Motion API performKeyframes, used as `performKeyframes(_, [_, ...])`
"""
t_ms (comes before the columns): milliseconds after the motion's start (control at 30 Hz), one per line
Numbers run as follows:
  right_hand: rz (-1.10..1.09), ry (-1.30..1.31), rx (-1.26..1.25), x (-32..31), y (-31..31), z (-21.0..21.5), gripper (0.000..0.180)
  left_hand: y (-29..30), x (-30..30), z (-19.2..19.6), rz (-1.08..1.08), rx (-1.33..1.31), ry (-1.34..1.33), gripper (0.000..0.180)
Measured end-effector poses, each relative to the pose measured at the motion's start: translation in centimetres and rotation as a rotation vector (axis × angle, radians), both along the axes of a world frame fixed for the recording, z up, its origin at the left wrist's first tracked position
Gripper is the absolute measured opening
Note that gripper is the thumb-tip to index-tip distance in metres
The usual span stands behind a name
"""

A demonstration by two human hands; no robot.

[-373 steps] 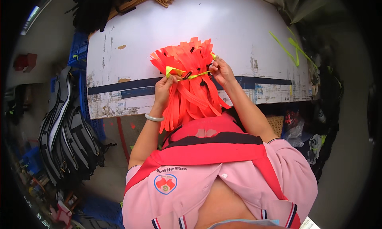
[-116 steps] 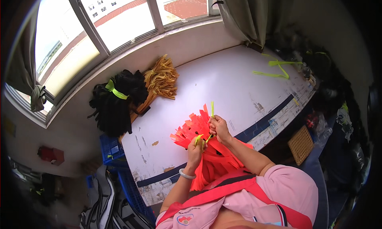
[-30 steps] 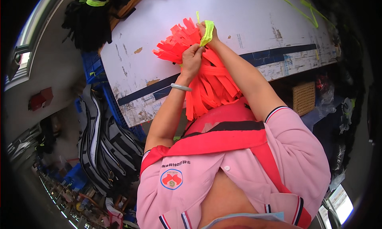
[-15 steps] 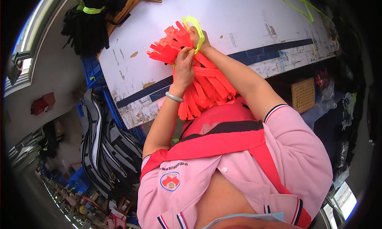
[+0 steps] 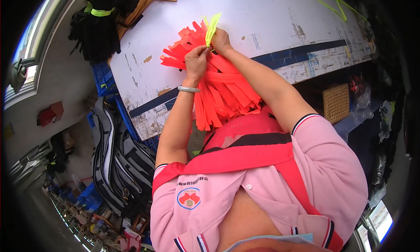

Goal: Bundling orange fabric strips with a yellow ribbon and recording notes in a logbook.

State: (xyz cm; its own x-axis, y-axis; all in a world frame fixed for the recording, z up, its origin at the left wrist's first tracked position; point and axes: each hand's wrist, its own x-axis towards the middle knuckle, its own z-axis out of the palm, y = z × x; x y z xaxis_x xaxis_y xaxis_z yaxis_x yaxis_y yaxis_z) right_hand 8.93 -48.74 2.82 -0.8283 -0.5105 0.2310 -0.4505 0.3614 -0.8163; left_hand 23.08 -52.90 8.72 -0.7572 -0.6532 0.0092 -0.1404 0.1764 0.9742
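Across the white table's edge [image 5: 321, 70] a red bundle [image 5: 225, 92] lies gathered, its yellow-green tie [image 5: 213, 28] seemingly unfastened, pinched by the left hand [image 5: 196, 64], the right hand [image 5: 222, 40] curled close, hold unclear

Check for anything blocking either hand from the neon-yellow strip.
Nothing visible does: the left hand pinches the lower end of the neon-yellow strip, and the right hand is against it, fingertips hidden. The orange-red strip bundle lies behind, not between.

Soft daylight, washed-out window [image 5: 32, 72] at left, tabletop [image 5: 258, 15] sheen, black curved edges
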Motion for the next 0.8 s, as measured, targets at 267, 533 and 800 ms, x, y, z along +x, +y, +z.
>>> performKeyframes(267, [0.193, -0.979, -0.573, 6.1, 5.7, 7.6, 0.029, -0.1, 1.2, 0.8, 0.051, -0.092, -0.051, 0.011])
performKeyframes(533, [0.432, -0.531, -0.394, 5.6, 4.3, 9.4, 0.02, 0.0, 2.0, 0.7, -0.105, -0.339, -0.058, 0.013])
performKeyframes(800, [0.728, -0.284, -0.121, 4.4, 3.5, 10.6, 0.023, 0.4, 3.1, -0.2, -0.021, -0.062, -0.025, 0.015])
